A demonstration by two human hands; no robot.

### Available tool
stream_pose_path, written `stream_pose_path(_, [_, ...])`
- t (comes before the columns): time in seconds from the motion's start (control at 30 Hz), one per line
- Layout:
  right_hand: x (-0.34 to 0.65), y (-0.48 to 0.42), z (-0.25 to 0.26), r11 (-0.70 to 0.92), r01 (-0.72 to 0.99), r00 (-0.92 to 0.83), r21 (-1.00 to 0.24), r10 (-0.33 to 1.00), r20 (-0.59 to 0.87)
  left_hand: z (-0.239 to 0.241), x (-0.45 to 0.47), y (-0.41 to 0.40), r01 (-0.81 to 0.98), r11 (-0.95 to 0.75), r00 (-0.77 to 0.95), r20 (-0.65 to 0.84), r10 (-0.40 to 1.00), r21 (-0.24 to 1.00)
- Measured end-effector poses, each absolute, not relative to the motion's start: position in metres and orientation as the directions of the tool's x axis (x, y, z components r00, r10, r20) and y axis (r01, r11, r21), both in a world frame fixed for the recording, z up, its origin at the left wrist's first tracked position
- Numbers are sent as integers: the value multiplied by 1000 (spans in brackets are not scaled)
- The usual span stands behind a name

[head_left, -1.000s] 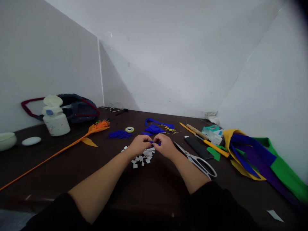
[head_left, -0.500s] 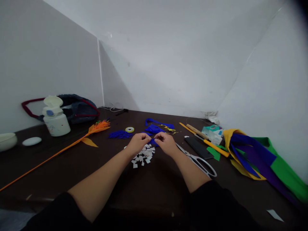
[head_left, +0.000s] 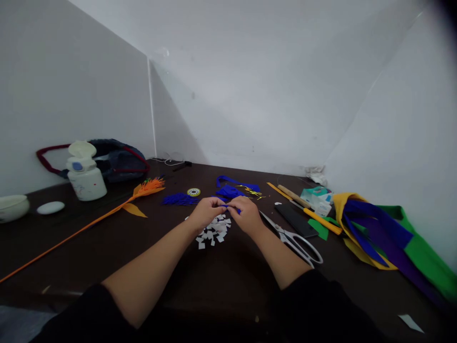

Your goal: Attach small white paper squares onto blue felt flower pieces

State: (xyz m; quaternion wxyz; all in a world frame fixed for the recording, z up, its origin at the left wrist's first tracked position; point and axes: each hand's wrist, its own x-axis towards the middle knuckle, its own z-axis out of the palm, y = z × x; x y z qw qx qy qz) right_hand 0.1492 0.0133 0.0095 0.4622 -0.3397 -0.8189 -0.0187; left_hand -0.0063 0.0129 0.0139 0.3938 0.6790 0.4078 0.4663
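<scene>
While the left hand [head_left: 207, 214] and right hand [head_left: 247, 215] pinch a strip [head_left: 224, 206] beyond the scraps [head_left: 214, 233], shaping it seems underway; the next move likely calls for even tension.

No lettering or numbers can be read.

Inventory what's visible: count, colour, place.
Bowl, oval, bottle: 1 each, pale, left
Bag: 1, navy, behind bottle
Flower: 1, orange, left
Strips: many, blue, left
Spool: 1, yellow, beside strips
Scraps: many, white, centre
Offcuts: several, blue and yellow, centre
Scissors: 1, grey, right
Slab: 1, black, right
Stick: 1, tan, right
Tool: 1, yellow, right
Packet: 1, greenish, right
Sheets: several, multicoloured, far right
Table: 1, brown, beneath
Held piece: 1, blue, centre
Left hand, right hand: 2, bare, centre
</scene>
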Motion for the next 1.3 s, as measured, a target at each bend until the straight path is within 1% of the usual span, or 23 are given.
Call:
stream_pose_path(0.1, [149,13,9,776,562,-321,-286,524,789,13,-6,14,164,-356,232,315,920,920])
stream_pose_path(0.27, [148,11,9,787,536,-307,-306,519,798,14,-7,16,201,-377,218,333,917,904])
stream_pose_path(0.47, [145,8,10,761,558,-299,-331,556,775,12,-6,16,224,-381,191,342,920,897])
stream_pose_path(0.63, [146,10,8,726,627,-314,-282,567,762,11,-4,15,119,-301,226,270,936,946])
stream_pose_path(0.83, [148,13,7,732,603,-295,-317,574,763,9,-3,16,44,-287,250,267,931,957])
stream_pose_path(1.03, [148,14,7,730,607,-292,-314,572,767,7,-3,17,-30,-249,261,248,933,968])
stream_pose_path(1.17, [149,15,7,739,611,-303,-285,550,778,9,-3,17,-100,-182,268,203,942,978])
stream_pose_path(1.3, [150,12,8,742,629,-321,-230,518,793,12,-3,14,-156,-93,289,135,948,983])
